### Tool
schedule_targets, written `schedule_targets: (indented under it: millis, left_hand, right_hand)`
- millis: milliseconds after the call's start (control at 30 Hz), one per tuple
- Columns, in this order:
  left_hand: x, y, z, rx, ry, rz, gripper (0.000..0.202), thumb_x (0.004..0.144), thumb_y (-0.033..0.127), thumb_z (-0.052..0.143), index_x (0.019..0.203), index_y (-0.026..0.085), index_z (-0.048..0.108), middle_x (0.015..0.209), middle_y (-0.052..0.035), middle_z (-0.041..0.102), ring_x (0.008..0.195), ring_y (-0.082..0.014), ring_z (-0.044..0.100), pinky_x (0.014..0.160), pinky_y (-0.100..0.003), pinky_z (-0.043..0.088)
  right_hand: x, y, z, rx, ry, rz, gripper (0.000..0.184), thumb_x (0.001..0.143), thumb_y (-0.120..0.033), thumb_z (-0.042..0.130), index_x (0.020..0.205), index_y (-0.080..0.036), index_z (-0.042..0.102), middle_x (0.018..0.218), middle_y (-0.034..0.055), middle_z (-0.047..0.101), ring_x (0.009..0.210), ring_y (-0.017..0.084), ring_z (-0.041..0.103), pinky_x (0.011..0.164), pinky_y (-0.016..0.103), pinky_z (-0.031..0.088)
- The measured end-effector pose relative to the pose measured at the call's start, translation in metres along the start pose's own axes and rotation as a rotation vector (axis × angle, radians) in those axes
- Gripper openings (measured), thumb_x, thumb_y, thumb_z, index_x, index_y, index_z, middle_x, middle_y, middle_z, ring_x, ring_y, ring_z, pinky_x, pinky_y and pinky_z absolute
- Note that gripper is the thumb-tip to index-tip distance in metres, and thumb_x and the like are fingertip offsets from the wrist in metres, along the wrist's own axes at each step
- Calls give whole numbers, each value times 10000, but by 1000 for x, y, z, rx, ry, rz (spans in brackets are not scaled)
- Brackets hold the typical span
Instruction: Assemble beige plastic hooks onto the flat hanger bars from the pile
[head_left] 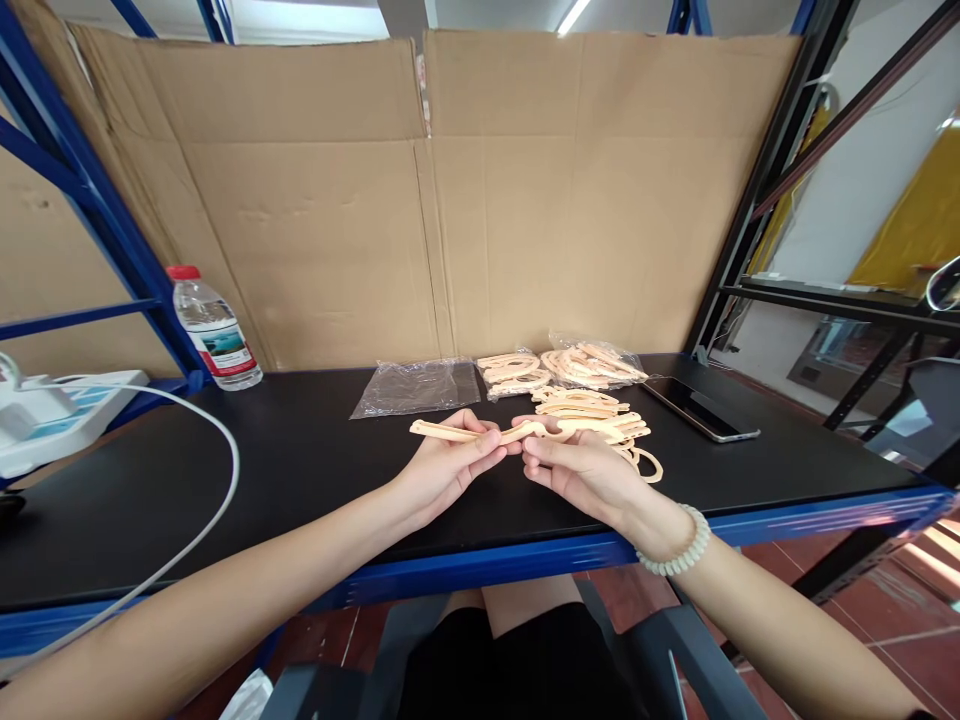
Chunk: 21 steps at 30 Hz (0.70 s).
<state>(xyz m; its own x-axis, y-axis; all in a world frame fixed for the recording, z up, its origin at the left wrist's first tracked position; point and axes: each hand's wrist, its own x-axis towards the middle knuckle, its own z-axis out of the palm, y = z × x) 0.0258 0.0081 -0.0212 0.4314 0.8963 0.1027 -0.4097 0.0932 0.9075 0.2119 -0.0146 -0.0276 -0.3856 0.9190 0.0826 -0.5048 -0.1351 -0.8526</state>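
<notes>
A long, thin peach-coloured piece (442,432) with a curved right end is held between my two hands over the black tabletop. My left hand (448,468) pinches it near its middle, leaving the straight end sticking out to the left. Close by on the right, my right hand (581,468) has its thumb and fingers closed on the curved part, which the fingers partly hide. Behind my right hand lies a loose pile of similar peach-coloured pieces (581,402), some with looped ends.
Two clear bags of peach-coloured pieces (596,363) and a flat clear plastic bag (416,388) lie along the cardboard wall (300,220). A phone (697,408) rests at right. On the left are a water bottle (217,335), a power strip (82,415) and a white cable (234,460).
</notes>
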Motion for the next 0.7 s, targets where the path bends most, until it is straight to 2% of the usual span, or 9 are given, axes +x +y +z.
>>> schedule_targets:
  millis: [133, 300, 400, 533, 633, 700]
  left_hand:
    - [-1, -1, 3, 20, -35, -3, 297, 692, 182, 809, 686, 143, 514, 794, 0, 684, 807, -126, 707, 791, -203, 558]
    - [-2, 1, 5, 64, -31, -28, 274, 725, 229, 789, 705, 147, 529, 790, -18, 686, 778, -123, 696, 780, -220, 549]
    - [-3, 3, 3, 82, 4, -14, 248, 732, 254, 784, 758, 151, 560, 755, -8, 679, 759, -127, 696, 767, -215, 543]
    - [0, 7, 3, 108, 47, 41, 222, 749, 262, 766, 789, 155, 576, 737, 18, 669, 727, -113, 692, 744, -200, 534]
    - [9, 10, 12, 143, 41, 40, 215, 762, 247, 751, 760, 151, 558, 752, -6, 693, 761, -132, 699, 790, -235, 536]
    - [20, 11, 21, 147, 19, 28, 213, 763, 235, 745, 751, 149, 551, 791, -32, 712, 791, -144, 700, 837, -270, 532]
  right_hand:
    - [2, 9, 5, 68, 71, -35, 205, 674, -209, 803, 865, -192, 732, 823, 6, 655, 808, 109, 595, 733, 226, 490]
    - [1, 9, 8, 46, 105, -62, 155, 678, -233, 801, 808, -187, 729, 793, -3, 617, 727, 94, 548, 717, 237, 479]
    - [0, 2, 5, 38, 161, -110, 166, 686, -261, 797, 811, -195, 710, 776, -20, 593, 661, 79, 512, 697, 255, 466]
    - [-1, -13, -3, 66, 224, -186, 185, 675, -255, 804, 801, -207, 678, 880, -16, 611, 653, 75, 498, 656, 252, 453]
    - [1, -24, -10, 59, 192, -216, 193, 694, -258, 794, 844, -215, 680, 785, -31, 584, 642, 74, 492, 654, 243, 448]
    - [5, -32, -14, -22, 132, -179, 200, 709, -284, 784, 870, -210, 690, 715, -37, 568, 641, 81, 510, 681, 258, 457]
